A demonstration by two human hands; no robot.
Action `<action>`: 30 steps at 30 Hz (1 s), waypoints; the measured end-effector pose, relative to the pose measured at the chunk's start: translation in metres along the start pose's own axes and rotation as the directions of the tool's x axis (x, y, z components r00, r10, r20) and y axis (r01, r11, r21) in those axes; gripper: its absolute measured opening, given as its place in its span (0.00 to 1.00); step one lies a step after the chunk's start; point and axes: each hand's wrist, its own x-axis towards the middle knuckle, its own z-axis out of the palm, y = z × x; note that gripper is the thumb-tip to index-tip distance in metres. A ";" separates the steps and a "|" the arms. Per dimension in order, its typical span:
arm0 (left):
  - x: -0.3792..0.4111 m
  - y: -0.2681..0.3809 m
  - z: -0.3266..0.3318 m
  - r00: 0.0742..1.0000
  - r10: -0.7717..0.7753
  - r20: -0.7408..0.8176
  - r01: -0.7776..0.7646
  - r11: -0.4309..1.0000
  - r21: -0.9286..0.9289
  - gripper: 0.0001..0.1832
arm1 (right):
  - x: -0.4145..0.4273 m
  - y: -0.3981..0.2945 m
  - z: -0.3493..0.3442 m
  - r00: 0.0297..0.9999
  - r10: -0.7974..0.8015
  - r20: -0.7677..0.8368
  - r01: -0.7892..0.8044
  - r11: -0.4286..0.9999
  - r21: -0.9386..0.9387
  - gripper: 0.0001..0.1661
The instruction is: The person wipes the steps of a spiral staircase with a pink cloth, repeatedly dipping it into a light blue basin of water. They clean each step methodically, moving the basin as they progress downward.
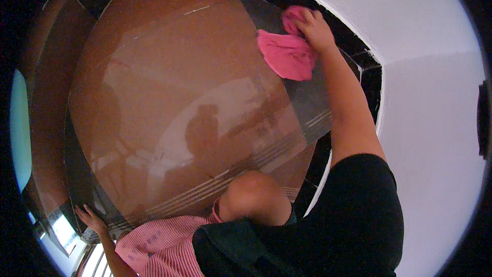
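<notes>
A pink cloth point(289, 55) lies partly spread over the dark border strip of a glossy brown stone floor point(184, 46). My right hand point(317, 30) is shut on a bunched part of it, close to the black skirting at the wall. The rest of the cloth trails loosely towards me. At the lower left, my left hand point(91, 220) rests with fingers apart on or against the black tile border point(77, 169). Nothing shows in that hand, though its underside is hidden.
Black skirting tiles point(371, 61) run below a white wall point(430, 96) on the right. Pale grooved lines point(188, 190) cross the floor near my bare knee point(255, 196). Red-and-white striped fabric point(165, 242) covers part of my lap. Reflections shine on the brown surface.
</notes>
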 end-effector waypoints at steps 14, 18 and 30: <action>0.022 0.063 -0.038 0.948 -0.276 0.156 0.299 0.942 -0.151 0.33 | -0.183 0.066 -0.041 0.550 0.835 0.034 -0.828 0.539 0.157 0.15; 0.016 0.019 -0.001 0.989 -0.101 0.109 0.103 0.995 -0.013 0.33 | -0.167 0.075 0.000 0.716 0.693 -0.085 -0.659 0.711 0.244 0.22; 0.015 0.063 -0.001 0.948 -0.259 0.183 0.291 0.941 -0.175 0.34 | -0.239 0.138 0.032 0.529 0.848 -0.012 -0.844 0.525 -0.108 0.16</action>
